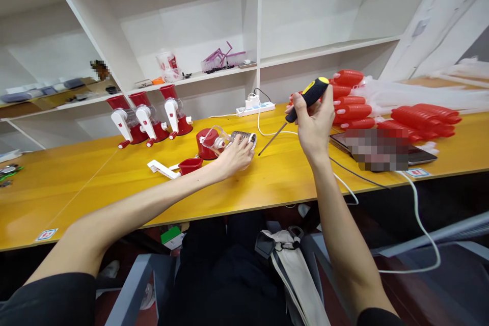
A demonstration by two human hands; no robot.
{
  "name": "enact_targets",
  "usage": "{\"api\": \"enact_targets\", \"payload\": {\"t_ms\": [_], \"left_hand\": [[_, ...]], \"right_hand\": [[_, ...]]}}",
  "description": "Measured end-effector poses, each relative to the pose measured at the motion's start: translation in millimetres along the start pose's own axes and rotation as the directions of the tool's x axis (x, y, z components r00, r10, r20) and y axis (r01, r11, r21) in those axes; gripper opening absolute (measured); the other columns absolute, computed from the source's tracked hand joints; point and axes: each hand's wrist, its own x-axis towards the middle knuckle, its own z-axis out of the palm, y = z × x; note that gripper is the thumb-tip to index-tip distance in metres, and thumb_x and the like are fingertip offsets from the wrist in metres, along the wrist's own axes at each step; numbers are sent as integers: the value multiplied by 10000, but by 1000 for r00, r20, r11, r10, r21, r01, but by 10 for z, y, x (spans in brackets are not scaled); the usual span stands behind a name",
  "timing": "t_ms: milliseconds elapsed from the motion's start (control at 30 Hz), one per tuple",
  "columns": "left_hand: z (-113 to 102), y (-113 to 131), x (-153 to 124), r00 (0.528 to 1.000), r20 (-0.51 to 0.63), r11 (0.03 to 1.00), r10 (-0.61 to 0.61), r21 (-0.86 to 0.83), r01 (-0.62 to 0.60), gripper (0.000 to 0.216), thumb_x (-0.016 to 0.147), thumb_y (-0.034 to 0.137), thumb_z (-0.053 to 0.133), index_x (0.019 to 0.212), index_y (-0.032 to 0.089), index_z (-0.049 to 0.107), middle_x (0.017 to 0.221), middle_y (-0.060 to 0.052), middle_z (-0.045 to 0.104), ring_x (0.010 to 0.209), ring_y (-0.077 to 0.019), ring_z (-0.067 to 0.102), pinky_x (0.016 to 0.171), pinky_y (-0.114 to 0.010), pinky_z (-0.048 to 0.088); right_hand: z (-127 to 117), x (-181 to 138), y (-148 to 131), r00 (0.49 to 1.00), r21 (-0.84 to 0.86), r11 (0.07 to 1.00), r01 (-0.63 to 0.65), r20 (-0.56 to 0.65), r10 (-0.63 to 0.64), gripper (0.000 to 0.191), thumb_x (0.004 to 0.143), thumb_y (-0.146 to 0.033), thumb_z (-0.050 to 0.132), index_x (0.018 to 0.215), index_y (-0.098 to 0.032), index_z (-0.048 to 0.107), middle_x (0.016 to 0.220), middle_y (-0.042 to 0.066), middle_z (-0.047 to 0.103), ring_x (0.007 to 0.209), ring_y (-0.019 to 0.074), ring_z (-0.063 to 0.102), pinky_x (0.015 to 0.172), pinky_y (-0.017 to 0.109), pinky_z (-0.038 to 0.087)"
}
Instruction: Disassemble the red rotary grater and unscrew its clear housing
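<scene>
My right hand (pixel 315 125) is raised over the yellow table (pixel 267 178) and grips a screwdriver (pixel 301 104) with a black and yellow handle, its shaft pointing down and left. My left hand (pixel 237 155) rests on a metal grater drum (pixel 244 138) lying on the table, fingers curled over it. The drum sits against a clear housing and a red base (pixel 206 143). A white crank handle (pixel 162 168) and a small red part (pixel 190 165) lie just left of that hand.
Three assembled red and white rotary graters (pixel 147 117) stand at the back left. Stacks of red plastic parts (pixel 382 107) lie at the back right beside a tablet. A white power strip (pixel 255 108) and cables cross the table. White shelves rise behind. A bag (pixel 290 260) lies under the table.
</scene>
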Motion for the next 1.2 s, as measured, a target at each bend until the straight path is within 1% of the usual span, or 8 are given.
{"api": "enact_targets", "payload": {"t_ms": [233, 433, 567, 767, 900, 1000, 1067, 1200], "left_hand": [[-20, -50, -41, 1000, -22, 999, -16, -39, 15, 429, 855, 24, 530, 1268, 109, 607, 1214, -182, 625, 1095, -344, 586, 877, -462, 381], [-59, -26, -79, 1000, 22, 999, -15, -50, 16, 353, 875, 13, 496, 1176, 110, 653, 1199, -166, 643, 1138, -333, 564, 930, -455, 374], [-74, -48, -101, 999, 19, 997, -44, -61, 45, 399, 877, 29, 506, 1245, 132, 621, 1225, -160, 626, 1128, -339, 565, 922, -458, 379], [16, 14, -101, 1000, -10, 999, -23, -38, 22, 339, 926, 48, 442, 1175, 138, 654, 1194, -151, 643, 1135, -311, 552, 964, -466, 366], [-50, -61, -137, 998, -5, 996, -61, -67, 61, 470, 872, 39, 496, 1334, 114, 547, 1246, -177, 600, 1126, -322, 545, 934, -454, 376], [-160, -168, -189, 995, -4, 988, -100, -119, 99, 552, 901, 142, 539, 1441, 97, 432, 1219, -199, 585, 1105, -333, 542, 937, -459, 373], [-223, -235, -228, 991, -17, 979, -134, -155, 130, 600, 917, 227, 569, 1481, 140, 383, 1206, -190, 578, 1101, -331, 539, 960, -466, 361], [-291, -345, -309, 971, -75, 948, -226, -248, 201, 586, 917, 337, 610, 1456, 210, 420, 1232, -164, 561, 1124, -316, 528, 1020, -487, 328]], "right_hand": [[13, -3, 44, 1000, -7, 1000, -3, 7, 3, 505, 832, -664, 588, 994, -207, 449, 958, 30, 683, 616, 63, 599, 619, 244, 507], [21, -7, 57, 1000, -8, 1000, -11, 12, 11, 512, 829, -674, 585, 1014, -213, 463, 887, 11, 671, 622, 67, 608, 588, 223, 479], [23, -7, 51, 1000, -14, 1000, -10, 7, 10, 511, 819, -675, 598, 990, -212, 464, 836, 2, 659, 601, 73, 599, 579, 228, 474], [19, -13, 54, 1000, -13, 1000, -16, 7, 16, 496, 830, -663, 589, 1011, -218, 465, 932, 22, 680, 626, 78, 617, 572, 233, 471], [24, -12, 56, 1000, -6, 1000, -22, 2, 22, 505, 823, -667, 596, 1004, -216, 456, 935, 27, 688, 614, 84, 617, 583, 245, 481], [16, -1, 55, 1000, 0, 1000, -29, -13, 29, 523, 831, -684, 572, 1025, -216, 446, 938, 34, 691, 640, 95, 634, 569, 236, 471], [3, 10, 55, 999, 6, 999, -32, -26, 32, 528, 841, -686, 555, 1046, -212, 443, 870, 21, 681, 662, 105, 646, 582, 236, 475], [-22, 31, 62, 998, 22, 999, -38, -43, 39, 520, 846, -674, 558, 1041, -209, 433, 761, -8, 644, 674, 112, 654, 623, 245, 492]]}}
